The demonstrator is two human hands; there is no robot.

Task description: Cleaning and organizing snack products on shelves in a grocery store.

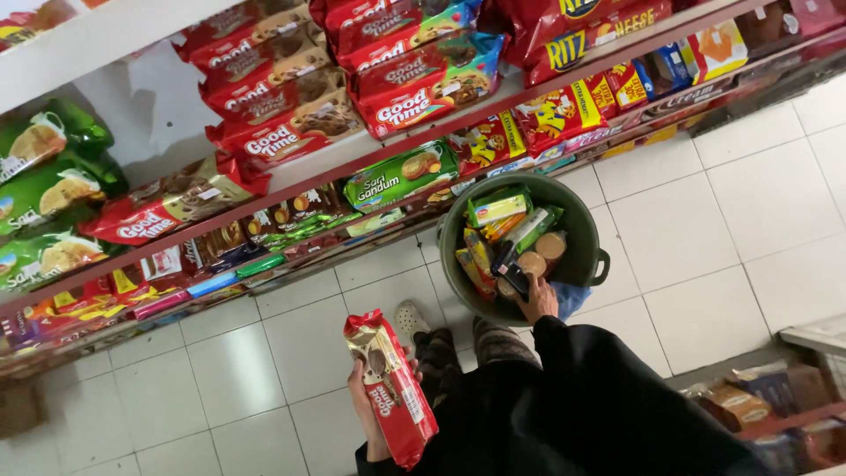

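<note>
Biscuit pack [390,388]: long, red, glossy | left hand [368,407] wrapped around it | right hand [538,301] gripping bucket [582,256] rim

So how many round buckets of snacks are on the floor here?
1. The dark green bucket stands on the white tiles by the lowest shelf, with the right hand on its near rim. Others may sit out of view.

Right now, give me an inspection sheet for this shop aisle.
Surface: white tiled floor.
Job's things: red biscuit packet; dark green bucket filled with snack packets.
Clutter: blue cloth beside the bucket.
Hands: left hand holds the red biscuit packet; right hand reaches into the bucket, grip unclear.
Cables: nothing seen.
Surroundings: shelves stocked with biscuit packs; another rack lower right.
</note>
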